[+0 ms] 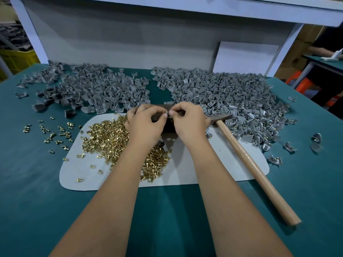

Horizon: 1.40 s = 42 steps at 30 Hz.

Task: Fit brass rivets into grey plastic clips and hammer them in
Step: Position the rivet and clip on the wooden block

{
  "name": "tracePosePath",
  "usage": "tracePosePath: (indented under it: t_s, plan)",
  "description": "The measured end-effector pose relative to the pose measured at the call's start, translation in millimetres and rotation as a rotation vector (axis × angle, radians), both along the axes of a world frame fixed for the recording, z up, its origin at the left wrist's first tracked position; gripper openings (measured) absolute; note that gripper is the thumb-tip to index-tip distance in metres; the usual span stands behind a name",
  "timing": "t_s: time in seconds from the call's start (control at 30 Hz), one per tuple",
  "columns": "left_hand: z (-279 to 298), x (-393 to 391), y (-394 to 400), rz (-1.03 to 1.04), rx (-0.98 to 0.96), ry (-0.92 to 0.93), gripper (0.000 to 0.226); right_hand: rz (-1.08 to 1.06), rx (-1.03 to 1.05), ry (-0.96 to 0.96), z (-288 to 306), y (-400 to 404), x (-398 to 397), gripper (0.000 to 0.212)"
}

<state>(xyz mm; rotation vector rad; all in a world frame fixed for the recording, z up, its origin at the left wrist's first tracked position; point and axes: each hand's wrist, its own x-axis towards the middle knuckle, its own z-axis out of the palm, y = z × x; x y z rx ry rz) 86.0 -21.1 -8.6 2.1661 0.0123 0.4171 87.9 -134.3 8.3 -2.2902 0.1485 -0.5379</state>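
Note:
My left hand (145, 123) and my right hand (187, 121) meet over a dark block (168, 125) at the back of the white mat (204, 164). Between their fingertips they pinch one small grey clip (166, 114); whether a rivet sits in it I cannot tell. A heap of brass rivets (109, 138) lies on the mat under my left wrist. The hammer (248, 160) with a wooden handle lies on the mat to the right of my right hand, its head next to my right hand.
A pile of plain grey clips (92, 91) covers the back left of the green table (27, 182). A larger pile of clips with rivets (232, 101) fills the back right. Loose rivets (53, 134) are scattered left of the mat. A white panel (245, 58) stands behind.

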Motion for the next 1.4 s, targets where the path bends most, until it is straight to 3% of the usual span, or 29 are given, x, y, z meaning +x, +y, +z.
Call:
tracePosePath:
  t_s: [0.5,0.8,0.97,1.17,1.4]
  plan:
    - [-0.1,1.2,-1.8,0.017,0.044,0.011,0.012,-0.022,-0.110,0.207,27.4,1.4,6.0,0.020]
    - [-1.0,1.9,-1.9,0.010,0.043,0.010,0.006,0.054,0.194,-0.018,-1.9,2.7,-10.9,0.012]
    - [-0.3,1.8,-2.4,-0.012,-0.003,0.022,0.005,0.041,0.448,-0.044,0.6,-0.1,-13.7,0.033]
    - [-0.6,2.4,-1.2,-0.009,-0.017,0.023,0.003,0.078,0.316,0.028,0.2,-3.5,-9.0,0.015]
    - [-0.4,1.9,-1.0,-0.008,0.004,0.010,0.008,0.026,0.144,0.021,0.2,-4.3,-7.7,0.026]
